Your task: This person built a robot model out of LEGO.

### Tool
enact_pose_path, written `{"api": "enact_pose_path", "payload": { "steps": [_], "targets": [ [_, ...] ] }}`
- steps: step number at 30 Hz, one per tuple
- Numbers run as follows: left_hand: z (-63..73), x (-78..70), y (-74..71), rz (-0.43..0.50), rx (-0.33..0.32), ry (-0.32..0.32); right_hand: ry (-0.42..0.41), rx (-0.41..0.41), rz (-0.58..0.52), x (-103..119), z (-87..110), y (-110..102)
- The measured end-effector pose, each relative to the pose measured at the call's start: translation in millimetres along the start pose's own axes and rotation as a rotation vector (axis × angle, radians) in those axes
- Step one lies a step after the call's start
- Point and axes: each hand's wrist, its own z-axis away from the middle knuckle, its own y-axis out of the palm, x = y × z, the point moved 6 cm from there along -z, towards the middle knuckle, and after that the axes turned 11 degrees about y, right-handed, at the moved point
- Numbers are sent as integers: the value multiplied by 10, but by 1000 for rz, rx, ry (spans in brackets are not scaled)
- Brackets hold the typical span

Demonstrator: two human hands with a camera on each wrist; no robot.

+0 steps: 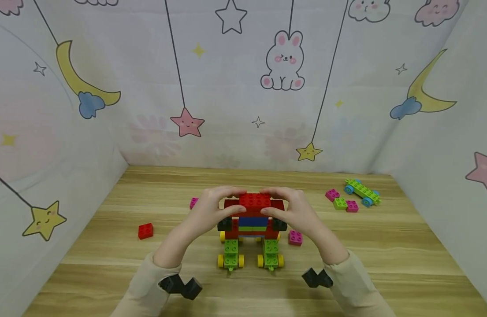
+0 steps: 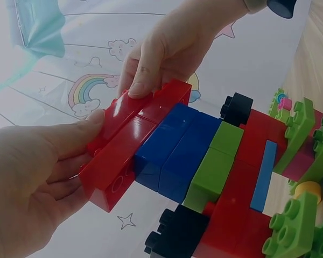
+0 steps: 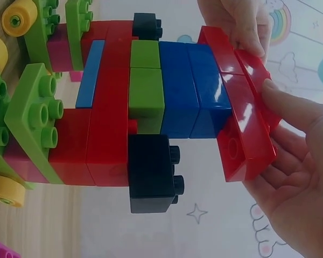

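A built block figure [image 1: 253, 222] stands on the table, with stacked red, blue and green bricks above two legs on yellow-wheeled bases. Its top piece is a red brick [image 1: 255, 201], lying across a wider red row [image 2: 124, 142]. My left hand [image 1: 207, 209] pinches the left end of the top brick, thumb on the near face and fingers behind. The right hand [image 1: 296, 209] grips the other end in the same way. Beneath the red row come blue bricks [image 3: 196, 88] and green bricks [image 3: 146, 94]. Black bricks [image 3: 151, 172] stick out on both sides.
On the left lies a loose red brick [image 1: 145, 230]. A pink brick [image 1: 295, 237] is right of the figure; another pink brick [image 1: 193, 202] sits partly behind the left hand. A green wheeled base [image 1: 362, 191] and a green brick [image 1: 340, 203] lie back right. Cloth walls surround the table.
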Motion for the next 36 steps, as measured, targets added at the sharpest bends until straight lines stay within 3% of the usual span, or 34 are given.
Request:
{"api": "enact_pose_path", "payload": {
  "steps": [18,36],
  "targets": [
    [31,32,28,10,-33,18,14,44,-10,-15,-27,25],
    [-3,80,24,87,36,-61,62,86,-58,-27,-36,15]
  ]
}}
